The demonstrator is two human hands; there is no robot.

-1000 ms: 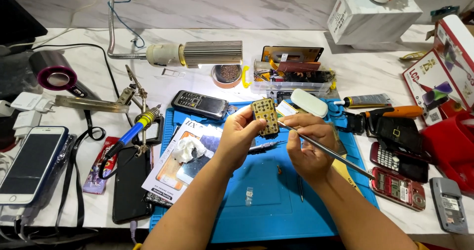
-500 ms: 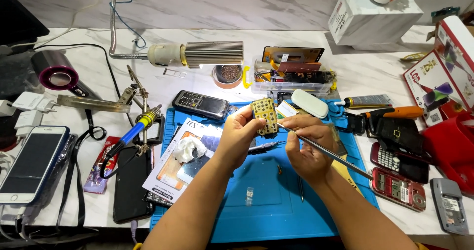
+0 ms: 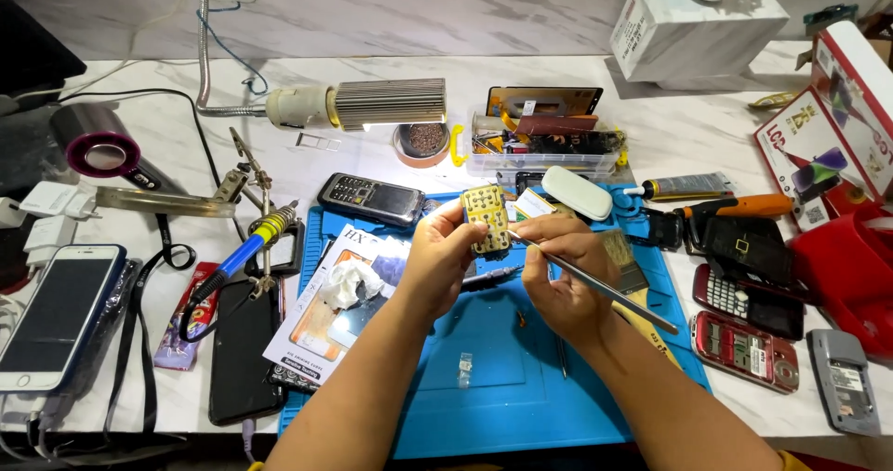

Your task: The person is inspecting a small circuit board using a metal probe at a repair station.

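Across a white marble-patterned worktop (image 3: 279, 71) that runs up to a pale wall, clutter spreads on every side of a blue work mat (image 3: 521, 387). At ten o'clock from the mat's centre a gooseneck lamp (image 3: 386, 104) hangs low over a dark keypad phone (image 3: 370, 199). At nine o'clock a soldering iron (image 3: 244, 248) with a yellow and blue grip sits in its stand, and farther left lies a smartphone (image 3: 58, 315). At twelve o'clock stands a clear parts box (image 3: 544, 145); at three o'clock lie a red keypad phone (image 3: 739, 350) and a black one above it.

Over the mat, the left hand (image 3: 437, 262) pinches a small yellow keypad board (image 3: 486, 218) by its edges, fingers closed narrowly on it, holding it upright above the mat at twelve o'clock from the palm. The right hand (image 3: 563, 280) grips a thin metal tool (image 3: 595, 285), fingers curled round it; its tip points to ten o'clock and meets the board's lower right edge, just beside the left fingertips (image 3: 462, 218).
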